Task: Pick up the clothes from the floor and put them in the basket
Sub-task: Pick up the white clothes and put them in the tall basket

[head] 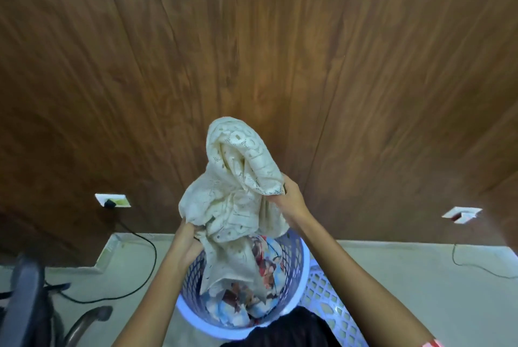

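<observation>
Both hands are bunched into the same cream lace garment (pixel 238 198): the left hand (pixel 187 243) grips its lower edge right at the basket rim, and the right hand (pixel 290 201) is clamped on a fold higher up. Big backdrop is just the wood-panelled wall (pixel 252 38), with pale floor (pixel 406 276) below it. Next down in size, the garment itself, with most of it held up in the air and only its tail hanging into the lavender lattice basket (pixel 297 257), draped over a floral printed cloth (pixel 266 265) already inside.

So I'd say this is the stuffing-in step. To do it well, I'd lower both hands together so the fabric folds down onto the pile rather than spilling over the rim, then press it in before letting go. Lace snags easily on those lattice holes, so keep it central. Small stuff: a wall socket (pixel 113 200) with a black cable (pixel 145 237), off to the left, well apart.
</observation>
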A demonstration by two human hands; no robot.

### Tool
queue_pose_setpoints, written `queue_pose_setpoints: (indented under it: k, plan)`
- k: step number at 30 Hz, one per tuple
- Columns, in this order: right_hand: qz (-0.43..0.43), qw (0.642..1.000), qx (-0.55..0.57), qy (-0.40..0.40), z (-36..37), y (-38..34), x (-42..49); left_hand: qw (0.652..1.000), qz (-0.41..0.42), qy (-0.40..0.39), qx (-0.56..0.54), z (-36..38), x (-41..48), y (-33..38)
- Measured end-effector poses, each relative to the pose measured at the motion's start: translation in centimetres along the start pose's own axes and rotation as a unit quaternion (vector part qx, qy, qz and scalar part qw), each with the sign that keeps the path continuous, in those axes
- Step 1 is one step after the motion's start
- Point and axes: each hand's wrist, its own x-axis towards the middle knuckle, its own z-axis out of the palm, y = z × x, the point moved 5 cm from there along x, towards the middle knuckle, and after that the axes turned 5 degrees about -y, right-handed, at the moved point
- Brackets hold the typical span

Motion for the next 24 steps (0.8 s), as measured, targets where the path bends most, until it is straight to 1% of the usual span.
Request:
queue_pose_setpoints:
  k: [1, 2, 4, 6, 12, 15, 18, 22, 24]
  plan:
    - [0.026, 0.999, -0.036, -0.005, 0.2, 1.1, 0.2, 1.000, -0.028, 0.001, 0.006, -0.2, 0.1, -0.3]
    - [0.056, 0.995, -0.079, -0.018, 0.6, 2.5, 0.2, 0.998, -0.058, 0.021, 0.027, -1.1, 0.3, -0.8]
    - [0.125, 0.978, -0.159, -0.058, 1.2, 5.6, -0.1, 0.988, -0.106, 0.058, 0.095, -3.0, 0.8, -1.6]
    - [0.190, 0.959, -0.193, -0.081, 1.6, 8.4, -0.8, 0.976, -0.141, 0.054, 0.159, -4.3, 1.5, -2.1]
    - [0.269, 0.953, -0.132, -0.030, 1.0, 11.8, -3.1, 0.955, -0.183, 0.018, 0.234, -4.1, 1.7, -3.1]
    - [0.300, 0.952, -0.051, 0.016, 0.5, 13.1, -5.0, 0.948, -0.199, -0.003, 0.250, -3.1, 1.8, -4.5]
    - [0.306, 0.951, -0.021, 0.040, -1.0, 13.7, -7.2, 0.937, -0.212, -0.038, 0.276, -0.5, 1.9, -6.5]
    - [0.311, 0.945, 0.032, 0.099, -4.3, 15.1, -11.7, 0.927, -0.221, -0.105, 0.284, 4.8, 0.8, -11.1]
    - [0.315, 0.940, 0.047, 0.124, -6.3, 15.8, -14.0, 0.917, -0.226, -0.135, 0.300, 7.6, -0.4, -13.6]
